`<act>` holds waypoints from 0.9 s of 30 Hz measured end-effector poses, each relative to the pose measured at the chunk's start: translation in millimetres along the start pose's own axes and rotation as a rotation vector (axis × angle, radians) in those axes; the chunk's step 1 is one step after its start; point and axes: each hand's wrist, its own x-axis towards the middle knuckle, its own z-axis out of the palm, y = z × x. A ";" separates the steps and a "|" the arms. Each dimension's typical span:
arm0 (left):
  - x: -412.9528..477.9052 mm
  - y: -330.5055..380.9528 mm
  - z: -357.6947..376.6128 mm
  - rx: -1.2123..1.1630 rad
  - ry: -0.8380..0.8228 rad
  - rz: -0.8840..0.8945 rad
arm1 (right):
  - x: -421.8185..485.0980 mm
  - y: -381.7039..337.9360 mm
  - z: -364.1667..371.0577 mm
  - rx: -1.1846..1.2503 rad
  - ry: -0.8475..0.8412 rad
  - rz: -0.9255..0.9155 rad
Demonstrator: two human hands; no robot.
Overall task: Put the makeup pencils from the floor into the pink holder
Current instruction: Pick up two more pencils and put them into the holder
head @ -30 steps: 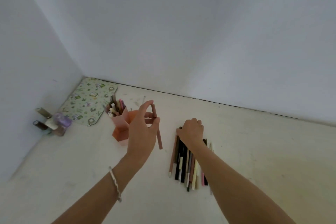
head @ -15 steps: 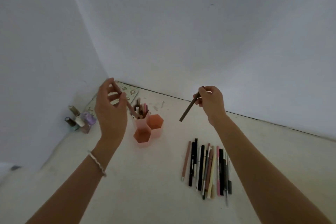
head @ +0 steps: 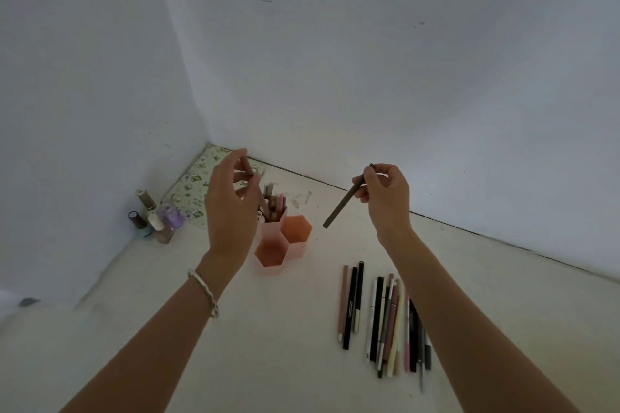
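left fingers [head: 246, 174] pinched a brown pencil [head: 250, 170] above the pink holder [head: 283, 240]. right fingers [head: 367, 183] gripped a dark pencil [head: 342, 203], holder to their lower left. remaining pencils [head: 385, 315] lay on floor [head: 235, 345] beneath right hand [head: 385, 198].

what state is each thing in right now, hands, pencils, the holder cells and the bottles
left hand: raised, pinching a brown pencil over the holder
right hand: raised, pinching a dark pencil that slants down
pink holder: upright; far cell full of pencils, two nearer cells look empty
floor pencils: lying flat, side by side
nail polish bottles: capped, standing in the corner
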 end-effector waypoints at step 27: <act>-34.9 34.7 -6.8 0.029 0.004 0.169 | -41.2 80.0 55.0 -0.374 -0.200 -0.132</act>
